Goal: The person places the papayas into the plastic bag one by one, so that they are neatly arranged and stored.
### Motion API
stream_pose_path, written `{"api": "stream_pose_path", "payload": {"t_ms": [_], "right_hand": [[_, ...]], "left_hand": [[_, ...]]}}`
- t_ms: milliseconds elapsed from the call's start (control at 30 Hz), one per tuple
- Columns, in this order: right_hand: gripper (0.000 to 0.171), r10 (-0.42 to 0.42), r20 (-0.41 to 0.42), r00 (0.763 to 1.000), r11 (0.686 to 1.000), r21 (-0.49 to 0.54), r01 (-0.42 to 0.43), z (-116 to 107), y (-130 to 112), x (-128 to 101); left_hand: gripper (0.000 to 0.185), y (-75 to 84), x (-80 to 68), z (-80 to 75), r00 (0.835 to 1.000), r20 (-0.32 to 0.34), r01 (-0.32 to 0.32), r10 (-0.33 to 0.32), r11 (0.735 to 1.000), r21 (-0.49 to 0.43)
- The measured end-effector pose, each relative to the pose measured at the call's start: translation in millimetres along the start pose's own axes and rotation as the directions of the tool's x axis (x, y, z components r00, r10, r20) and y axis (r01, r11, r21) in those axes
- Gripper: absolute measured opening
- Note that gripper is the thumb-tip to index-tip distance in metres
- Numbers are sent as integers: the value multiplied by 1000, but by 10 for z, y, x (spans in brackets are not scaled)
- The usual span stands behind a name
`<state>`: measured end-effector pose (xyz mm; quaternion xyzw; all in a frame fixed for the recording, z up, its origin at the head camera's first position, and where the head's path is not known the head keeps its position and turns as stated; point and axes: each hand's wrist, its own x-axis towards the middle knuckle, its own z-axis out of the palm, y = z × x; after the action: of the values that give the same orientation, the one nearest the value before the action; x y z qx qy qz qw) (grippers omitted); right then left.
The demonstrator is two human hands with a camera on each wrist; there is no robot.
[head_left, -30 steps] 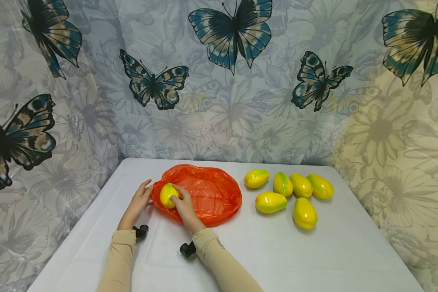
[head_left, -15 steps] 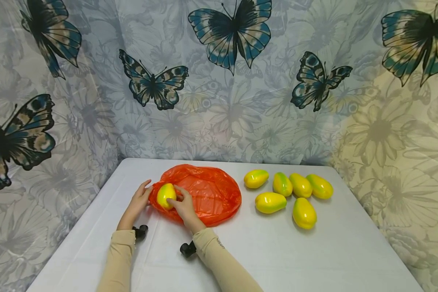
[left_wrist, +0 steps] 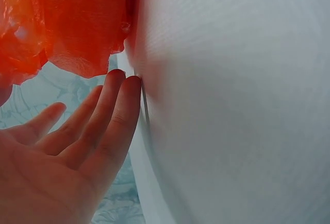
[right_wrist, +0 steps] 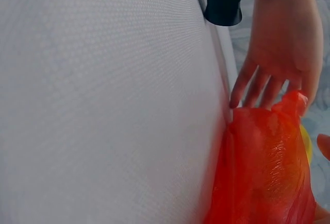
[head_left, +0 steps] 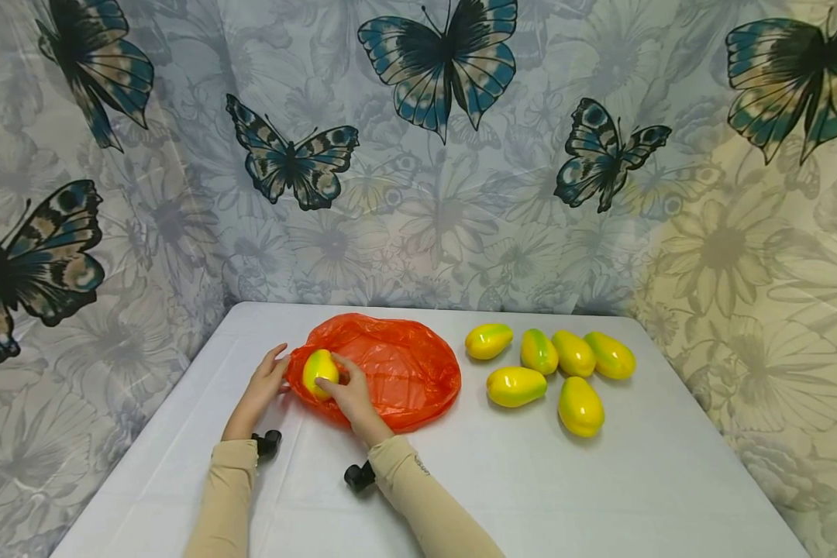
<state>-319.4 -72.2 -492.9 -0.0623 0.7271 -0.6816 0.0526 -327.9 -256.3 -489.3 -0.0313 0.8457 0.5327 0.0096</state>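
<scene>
In the head view my right hand (head_left: 352, 395) pinches a glossy yellow mango (head_left: 318, 372) with a green streak between thumb and fingers. It holds the fruit inside the mouth of a thin red plastic bag (head_left: 404, 372), at the bag's left end. My left hand (head_left: 258, 391) stands at the bag's left edge, fingers straight and spread. The left wrist view shows those fingers (left_wrist: 121, 110) extended beside the hanging red plastic (left_wrist: 82, 28). In the right wrist view the bag's wall (right_wrist: 263, 167) covers most of the mango, and little of my right hand shows.
Several more yellow-green mangoes (head_left: 518, 387) lie loose on the white-covered table (head_left: 600, 496), right of the bag. Black wrist-worn cameras (head_left: 268, 444) sit on both forearms. A butterfly-print cloth (head_left: 453, 232) hangs behind and beside the table.
My right hand has turned the mango slightly within the bag's left end, shifting it left and then a little back. The left hand has stayed at the bag's edge. The other mangoes have not moved.
</scene>
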Motion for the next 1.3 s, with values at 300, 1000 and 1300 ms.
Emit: {"api": "stream_pose_path", "payload": {"t_ms": [300, 1000, 1300], "right_hand": [[58, 25, -7, 1000, 1000, 0, -25, -24, -63, -12], [54, -34, -19, 999, 999, 38, 34, -304, -236, -52], [54, -38, -17, 999, 996, 76, 39, -410, -316, -109]], "left_hand": [[62, 6, -5, 7, 1000, -13, -9, 9, 1000, -1], [63, 27, 1, 13, 1000, -3, 7, -7, 1000, 0], [64, 0, -3, 1, 1000, -5, 6, -6, 1000, 3]]}}
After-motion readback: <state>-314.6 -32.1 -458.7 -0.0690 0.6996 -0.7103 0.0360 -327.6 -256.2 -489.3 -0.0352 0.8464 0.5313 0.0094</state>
